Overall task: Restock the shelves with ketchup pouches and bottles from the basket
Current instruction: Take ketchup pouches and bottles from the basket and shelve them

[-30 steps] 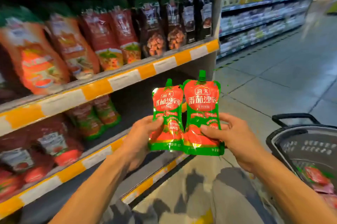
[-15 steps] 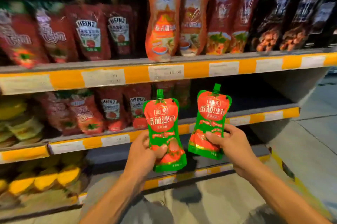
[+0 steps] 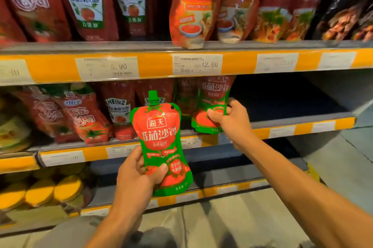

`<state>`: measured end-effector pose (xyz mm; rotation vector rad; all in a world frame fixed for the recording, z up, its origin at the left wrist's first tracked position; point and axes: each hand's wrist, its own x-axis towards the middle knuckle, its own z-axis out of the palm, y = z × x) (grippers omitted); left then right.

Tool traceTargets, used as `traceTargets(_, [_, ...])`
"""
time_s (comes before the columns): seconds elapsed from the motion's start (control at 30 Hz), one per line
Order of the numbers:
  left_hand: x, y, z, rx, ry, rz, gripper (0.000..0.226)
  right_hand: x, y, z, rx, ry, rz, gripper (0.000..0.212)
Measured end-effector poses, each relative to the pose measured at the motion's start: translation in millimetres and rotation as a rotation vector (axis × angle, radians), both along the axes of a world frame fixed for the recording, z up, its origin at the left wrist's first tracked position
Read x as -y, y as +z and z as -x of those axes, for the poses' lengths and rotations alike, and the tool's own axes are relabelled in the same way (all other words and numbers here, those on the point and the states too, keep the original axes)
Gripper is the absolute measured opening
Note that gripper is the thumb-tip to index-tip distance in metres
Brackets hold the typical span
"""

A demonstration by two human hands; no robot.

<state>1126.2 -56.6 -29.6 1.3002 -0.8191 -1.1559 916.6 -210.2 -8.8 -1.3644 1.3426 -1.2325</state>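
Single head-worn wide-angle view, close to the shelf [image 3: 201, 63], facing it, angled slightly down toward the floor.

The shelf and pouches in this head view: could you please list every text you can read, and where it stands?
"HEINZ": dark red pouches on the top shelf, and one on the middle shelf.
"海天" and "番茄沙司": green-edged pouch in the left hand.
"12.00": price tag.
"5.90", roughly: price tag.
Other tags and the right hand's pouch: blurred.

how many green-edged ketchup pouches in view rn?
2: one green-edged ketchup pouch gripped by the left hand, another held on the middle shelf by the right hand. More may be hidden.
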Motion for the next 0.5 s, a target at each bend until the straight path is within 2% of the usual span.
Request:
traceTargets(0.33, [4.2,-1.7,-9.2,-0.095,0.045,0.030,0.042,15.6,-22.1,-38.2,-0.117,0.033,0.098,0.038])
traceTargets(0.5, [4.4,-0.2,-7.3,-0.127,0.050,0.026,0.042,20.0,-31.9,-44.8,-0.149,0.018,0.124,0.035])
